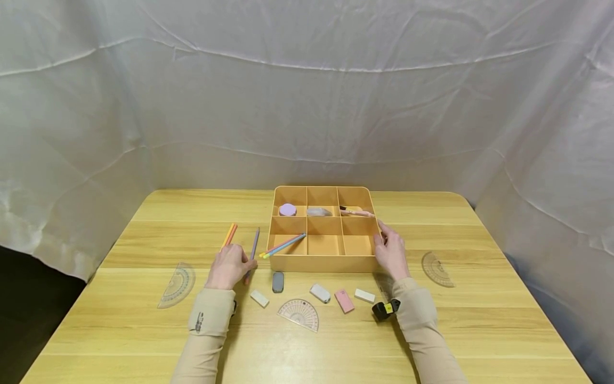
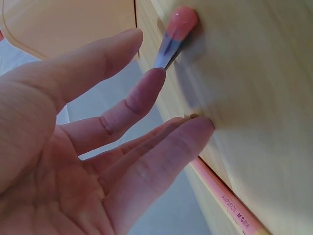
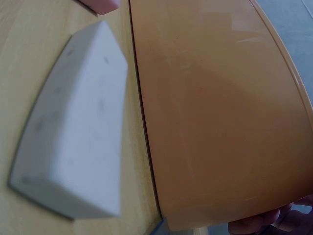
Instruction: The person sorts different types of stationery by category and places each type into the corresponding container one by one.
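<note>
My left hand (image 1: 229,265) is over the table left of the box, its fingers loosely extended in the left wrist view. Its fingertips are beside a purple-blue pencil (image 1: 255,242) with a rounded pink end (image 2: 182,23); whether they touch it I cannot tell. Orange and yellow pencils (image 1: 230,233) lie just beyond that hand. At the right wall of the orange six-compartment organizer box (image 1: 323,263), my right hand (image 1: 393,255) grips the side, its fingers curled against the outside. Two pencils (image 1: 288,244), one blue and one pinkish, lean over the box's front left compartment.
The back compartments hold a purple round item (image 1: 288,210), a pale translucent item (image 1: 318,212) and pink pens (image 1: 357,213). In front lie a grey eraser (image 1: 278,282), white erasers (image 1: 365,295), a pink eraser (image 1: 344,301) and clear protractors (image 1: 299,313).
</note>
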Demonstrator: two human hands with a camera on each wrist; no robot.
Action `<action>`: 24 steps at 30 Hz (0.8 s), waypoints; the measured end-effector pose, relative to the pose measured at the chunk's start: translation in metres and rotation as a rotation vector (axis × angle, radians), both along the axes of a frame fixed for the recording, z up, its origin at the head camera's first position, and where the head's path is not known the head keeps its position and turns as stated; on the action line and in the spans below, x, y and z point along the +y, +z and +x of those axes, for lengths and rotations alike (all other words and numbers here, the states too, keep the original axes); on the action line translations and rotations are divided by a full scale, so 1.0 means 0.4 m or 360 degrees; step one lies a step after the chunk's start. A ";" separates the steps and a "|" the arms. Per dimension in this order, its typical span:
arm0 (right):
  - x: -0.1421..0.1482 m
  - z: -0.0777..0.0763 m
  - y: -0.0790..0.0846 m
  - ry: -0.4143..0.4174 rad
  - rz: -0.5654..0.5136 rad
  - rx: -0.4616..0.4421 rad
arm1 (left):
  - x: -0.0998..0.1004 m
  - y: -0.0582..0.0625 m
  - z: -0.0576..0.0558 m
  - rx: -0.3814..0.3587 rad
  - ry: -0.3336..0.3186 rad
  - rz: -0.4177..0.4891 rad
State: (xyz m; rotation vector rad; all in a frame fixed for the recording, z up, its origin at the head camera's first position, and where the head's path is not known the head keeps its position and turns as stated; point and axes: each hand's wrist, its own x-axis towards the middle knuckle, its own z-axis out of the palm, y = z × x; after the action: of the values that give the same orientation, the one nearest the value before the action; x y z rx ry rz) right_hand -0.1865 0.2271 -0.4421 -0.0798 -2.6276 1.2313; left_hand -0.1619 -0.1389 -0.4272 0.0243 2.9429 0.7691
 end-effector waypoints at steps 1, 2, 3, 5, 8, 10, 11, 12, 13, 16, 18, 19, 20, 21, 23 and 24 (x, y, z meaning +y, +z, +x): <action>0.000 0.000 0.000 -0.0003 0.0000 -0.0005 | 0.000 0.000 0.000 0.0003 0.0000 -0.0001; 0.000 0.000 0.000 -0.0005 -0.0001 -0.0009 | 0.001 0.000 0.000 0.0008 0.0000 -0.0003; 0.000 0.000 0.000 -0.0006 -0.0002 -0.0015 | 0.001 -0.002 -0.001 0.0018 0.0000 -0.0007; 0.000 0.000 0.000 -0.0008 -0.0006 -0.0024 | 0.001 -0.003 -0.002 0.0035 0.0003 -0.0010; 0.001 0.000 0.000 -0.0005 -0.0010 -0.0033 | 0.001 -0.004 -0.004 0.0050 0.0006 -0.0023; 0.001 0.000 0.000 -0.0005 -0.0014 -0.0037 | 0.001 -0.005 -0.003 0.0054 0.0005 -0.0032; 0.001 0.000 0.000 -0.0005 -0.0014 -0.0040 | 0.001 -0.005 -0.003 0.0054 0.0003 -0.0038; 0.000 0.000 0.000 -0.0006 -0.0014 -0.0043 | 0.000 -0.006 -0.003 0.0057 0.0000 -0.0046; 0.000 0.001 0.001 -0.0006 -0.0014 -0.0045 | 0.000 -0.006 -0.002 0.0061 -0.0001 -0.0050; 0.000 0.001 0.002 -0.0006 -0.0015 -0.0051 | 0.000 -0.006 -0.003 0.0077 -0.0003 -0.0065; 0.000 0.002 0.003 -0.0005 -0.0014 -0.0053 | 0.000 -0.007 -0.003 0.0087 -0.0006 -0.0071; 0.000 0.002 0.003 -0.0004 -0.0015 -0.0052 | 0.000 -0.007 -0.003 0.0089 -0.0005 -0.0071; 0.000 0.002 0.003 -0.0003 -0.0016 -0.0052 | 0.000 -0.007 -0.003 0.0092 -0.0005 -0.0072; 0.000 0.002 0.003 -0.0003 -0.0017 -0.0050 | -0.001 -0.007 -0.003 0.0096 -0.0005 -0.0075; 0.000 0.002 0.002 -0.0005 -0.0017 -0.0048 | -0.002 -0.008 -0.004 0.0096 -0.0001 -0.0076; 0.000 0.002 0.002 -0.0006 -0.0015 -0.0047 | -0.002 -0.009 -0.004 0.0099 0.0001 -0.0078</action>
State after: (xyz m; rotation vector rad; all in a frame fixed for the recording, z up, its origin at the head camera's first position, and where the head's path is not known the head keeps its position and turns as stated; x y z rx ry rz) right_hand -0.1858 0.2271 -0.4413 -0.1056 -2.6456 1.2512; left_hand -0.1634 -0.1396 -0.4306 0.0445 3.0193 0.7082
